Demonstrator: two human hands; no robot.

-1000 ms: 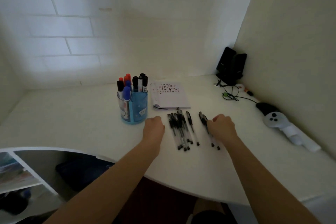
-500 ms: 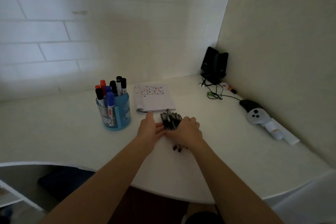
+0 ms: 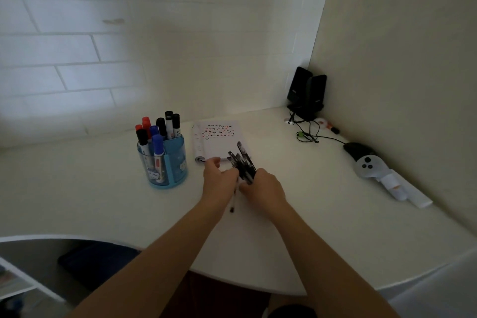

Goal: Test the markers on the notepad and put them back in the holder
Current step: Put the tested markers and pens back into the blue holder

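A blue holder [image 3: 175, 162] stands on the white desk [image 3: 103, 188], filled with several red, blue and black markers [image 3: 158, 137]. Right of it lies a spiral notepad [image 3: 219, 137] with rows of small red and black marks. My right hand [image 3: 263, 186] grips a bundle of several black pens [image 3: 242, 162], their caps fanning up over the notepad's near edge. My left hand [image 3: 218, 178] closes on the same bundle from the left. One pen [image 3: 233, 201] hangs down between the two hands, its tip near the desk.
Two black speakers [image 3: 305, 93] stand in the back right corner with loose cables [image 3: 307, 131] in front. A black and white controller [image 3: 369, 165] lies along the right wall. The desk's curved front edge runs below my forearms, with shelving at the lower left.
The pens lay spread on the desk between my hands. Both hands swept them together into one bundle, which now rises off the desk.
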